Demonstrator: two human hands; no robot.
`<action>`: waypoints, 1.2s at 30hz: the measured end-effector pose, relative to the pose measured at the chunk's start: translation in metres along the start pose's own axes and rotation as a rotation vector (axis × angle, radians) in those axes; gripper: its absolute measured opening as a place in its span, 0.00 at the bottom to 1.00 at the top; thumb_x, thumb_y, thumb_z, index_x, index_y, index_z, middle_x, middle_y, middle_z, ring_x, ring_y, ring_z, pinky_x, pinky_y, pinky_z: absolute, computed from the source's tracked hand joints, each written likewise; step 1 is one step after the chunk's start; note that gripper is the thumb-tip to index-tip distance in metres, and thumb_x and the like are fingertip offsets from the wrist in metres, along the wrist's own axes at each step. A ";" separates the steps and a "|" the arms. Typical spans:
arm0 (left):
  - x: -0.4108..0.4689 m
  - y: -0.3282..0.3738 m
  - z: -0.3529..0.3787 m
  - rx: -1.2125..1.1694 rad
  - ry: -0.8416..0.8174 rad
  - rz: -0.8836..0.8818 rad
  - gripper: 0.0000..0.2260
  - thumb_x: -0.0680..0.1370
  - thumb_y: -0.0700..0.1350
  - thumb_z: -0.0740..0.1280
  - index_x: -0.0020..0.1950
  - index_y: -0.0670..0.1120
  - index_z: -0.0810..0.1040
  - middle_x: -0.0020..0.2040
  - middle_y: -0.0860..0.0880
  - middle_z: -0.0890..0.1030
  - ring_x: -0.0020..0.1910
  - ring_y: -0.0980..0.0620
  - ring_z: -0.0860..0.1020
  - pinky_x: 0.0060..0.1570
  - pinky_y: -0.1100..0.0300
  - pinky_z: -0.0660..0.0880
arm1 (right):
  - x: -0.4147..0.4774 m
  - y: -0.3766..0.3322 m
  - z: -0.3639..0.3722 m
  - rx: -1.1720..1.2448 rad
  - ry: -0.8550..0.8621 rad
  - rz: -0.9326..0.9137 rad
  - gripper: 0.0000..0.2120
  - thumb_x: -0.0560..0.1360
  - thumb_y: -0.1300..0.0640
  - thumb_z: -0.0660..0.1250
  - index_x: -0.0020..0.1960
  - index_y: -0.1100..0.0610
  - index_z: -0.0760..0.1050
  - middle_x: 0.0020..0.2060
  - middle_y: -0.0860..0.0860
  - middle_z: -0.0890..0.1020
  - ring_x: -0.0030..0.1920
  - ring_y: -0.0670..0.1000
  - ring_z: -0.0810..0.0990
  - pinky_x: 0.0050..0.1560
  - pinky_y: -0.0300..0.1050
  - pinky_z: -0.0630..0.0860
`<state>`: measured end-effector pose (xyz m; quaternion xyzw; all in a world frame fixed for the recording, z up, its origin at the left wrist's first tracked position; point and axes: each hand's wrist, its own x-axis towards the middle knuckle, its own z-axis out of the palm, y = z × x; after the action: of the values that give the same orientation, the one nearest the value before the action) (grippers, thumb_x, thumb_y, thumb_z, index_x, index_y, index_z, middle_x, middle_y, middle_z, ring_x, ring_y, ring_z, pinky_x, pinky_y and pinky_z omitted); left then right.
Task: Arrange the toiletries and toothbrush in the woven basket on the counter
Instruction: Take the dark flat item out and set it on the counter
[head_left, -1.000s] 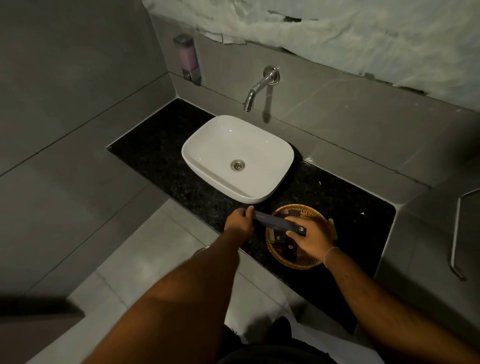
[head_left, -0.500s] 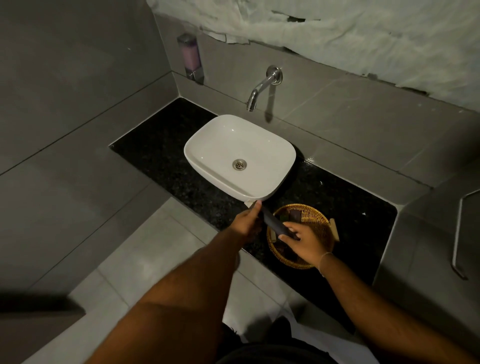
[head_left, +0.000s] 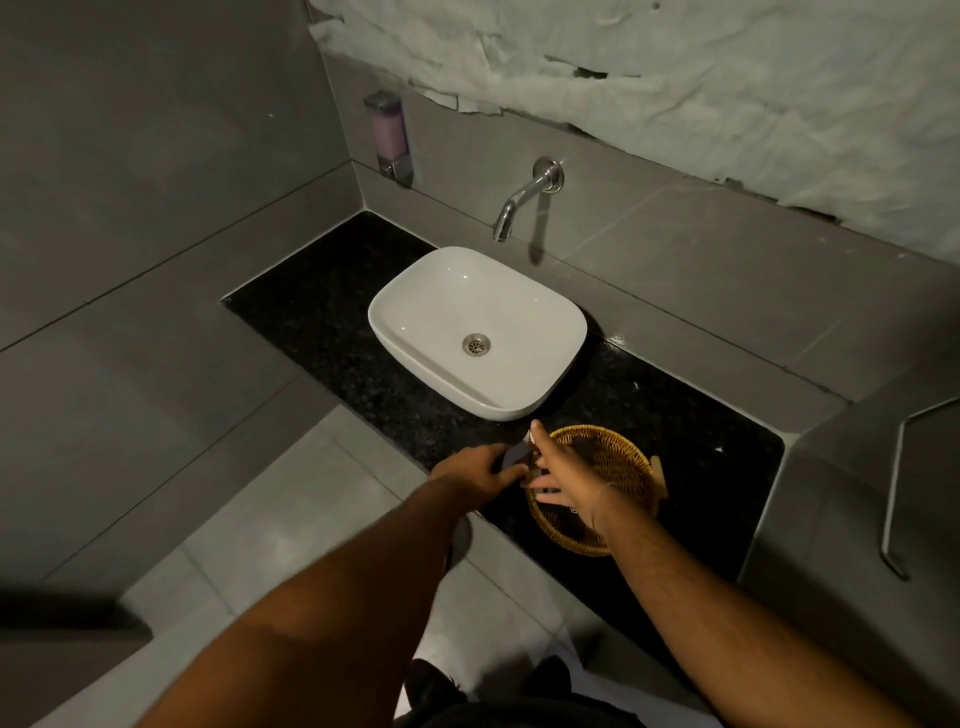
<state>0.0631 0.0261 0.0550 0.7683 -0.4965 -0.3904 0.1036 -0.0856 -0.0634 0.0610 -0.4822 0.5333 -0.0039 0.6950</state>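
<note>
A white basin (head_left: 478, 332) sits on the black speckled bench (head_left: 322, 322), its metal drain (head_left: 476, 344) at the centre. Above it a chrome spout (head_left: 522, 200) juts from the grey tiled wall — tilted down toward the bowl. In the corner hangs a soap dispenser (head_left: 387, 137) with pale pink liquid. A bent metal rail (head_left: 896, 488) runs along the right — torn white covering (head_left: 675, 78) above.
</note>
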 end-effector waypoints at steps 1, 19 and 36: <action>-0.002 0.000 -0.001 0.078 -0.003 0.023 0.25 0.84 0.66 0.63 0.77 0.56 0.77 0.66 0.46 0.87 0.66 0.44 0.84 0.62 0.52 0.79 | 0.001 -0.001 0.002 0.052 -0.029 0.026 0.19 0.79 0.31 0.57 0.57 0.42 0.75 0.47 0.45 0.82 0.52 0.55 0.85 0.67 0.56 0.78; -0.030 0.063 -0.032 0.877 -0.071 0.064 0.19 0.86 0.55 0.66 0.76 0.54 0.77 0.68 0.46 0.84 0.66 0.41 0.85 0.49 0.51 0.76 | 0.028 0.036 0.022 0.427 -0.129 0.196 0.16 0.83 0.42 0.60 0.57 0.52 0.79 0.46 0.55 0.86 0.49 0.55 0.82 0.63 0.56 0.78; -0.028 0.075 -0.031 1.163 0.189 0.159 0.15 0.87 0.51 0.64 0.71 0.51 0.83 0.68 0.50 0.84 0.72 0.42 0.79 0.71 0.44 0.73 | 0.023 0.033 0.011 0.295 -0.251 0.288 0.24 0.86 0.44 0.52 0.69 0.58 0.75 0.66 0.60 0.79 0.68 0.57 0.79 0.69 0.46 0.73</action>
<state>0.0278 0.0063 0.1307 0.6908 -0.6736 0.0248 -0.2617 -0.0845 -0.0503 0.0214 -0.2911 0.4998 0.0775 0.8121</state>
